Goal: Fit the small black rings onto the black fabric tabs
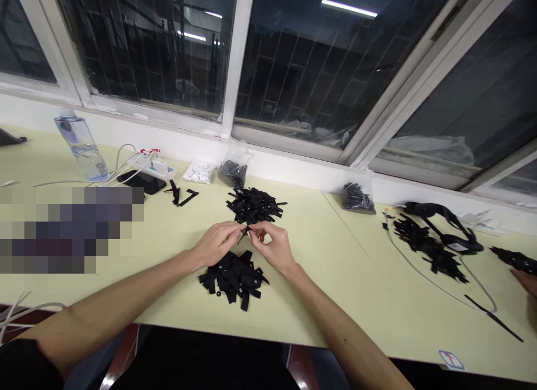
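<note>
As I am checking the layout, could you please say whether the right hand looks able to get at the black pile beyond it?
Likely yes: the black pile lies just beyond the right hand with nothing standing between, though its fingertips share a small black piece with the left hand.

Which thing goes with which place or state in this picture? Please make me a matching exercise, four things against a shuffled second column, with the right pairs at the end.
Things:
1. Small black piece
2. Nearer black pile
3. Clear bottle
4. Black phone

Places and states:
A. On the table, close to its front edge
B. Pinched between the left hand and the right hand
C. Lying flat beside the white power strip
D. Standing with its cap on

Right pairs: 1-B, 2-A, 3-D, 4-C
</note>
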Demonstrator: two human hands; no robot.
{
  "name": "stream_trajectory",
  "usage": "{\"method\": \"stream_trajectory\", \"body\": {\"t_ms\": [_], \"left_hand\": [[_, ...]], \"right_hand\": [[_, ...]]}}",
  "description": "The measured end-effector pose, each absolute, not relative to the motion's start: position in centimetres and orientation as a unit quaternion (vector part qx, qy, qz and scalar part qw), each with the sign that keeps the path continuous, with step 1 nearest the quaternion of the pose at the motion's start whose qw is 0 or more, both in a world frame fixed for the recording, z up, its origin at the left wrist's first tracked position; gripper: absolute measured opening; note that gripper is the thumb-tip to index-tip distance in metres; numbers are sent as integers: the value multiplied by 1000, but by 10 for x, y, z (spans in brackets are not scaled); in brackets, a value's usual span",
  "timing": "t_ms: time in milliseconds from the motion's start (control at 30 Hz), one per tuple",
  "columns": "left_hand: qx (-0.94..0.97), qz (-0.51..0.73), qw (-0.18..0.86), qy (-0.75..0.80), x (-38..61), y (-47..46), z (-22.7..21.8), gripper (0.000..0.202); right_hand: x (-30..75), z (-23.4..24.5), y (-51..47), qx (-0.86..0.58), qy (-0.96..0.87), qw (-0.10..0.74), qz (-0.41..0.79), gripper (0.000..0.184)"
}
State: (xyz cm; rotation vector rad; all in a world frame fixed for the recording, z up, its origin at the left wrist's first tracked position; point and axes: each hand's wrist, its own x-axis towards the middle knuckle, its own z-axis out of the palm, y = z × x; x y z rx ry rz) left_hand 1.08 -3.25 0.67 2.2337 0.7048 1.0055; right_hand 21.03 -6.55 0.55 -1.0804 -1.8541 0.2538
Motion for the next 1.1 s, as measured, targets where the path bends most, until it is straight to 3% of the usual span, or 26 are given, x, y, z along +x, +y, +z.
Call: {"method": "stream_trajectory", "body": {"t_ms": [200, 733, 1100], "left_hand": [[820, 399, 298, 282, 14, -30, 2, 31], [822, 391, 290, 296, 14, -31, 5, 24], [787, 407, 351, 303, 15, -30, 3, 26]], "right_hand": [[207, 7, -67, -449, -730, 484, 177, 18], [207, -3, -66, -404, -820, 405, -4, 19], [206, -7, -63, -391, -839, 362, -110, 14]]}}
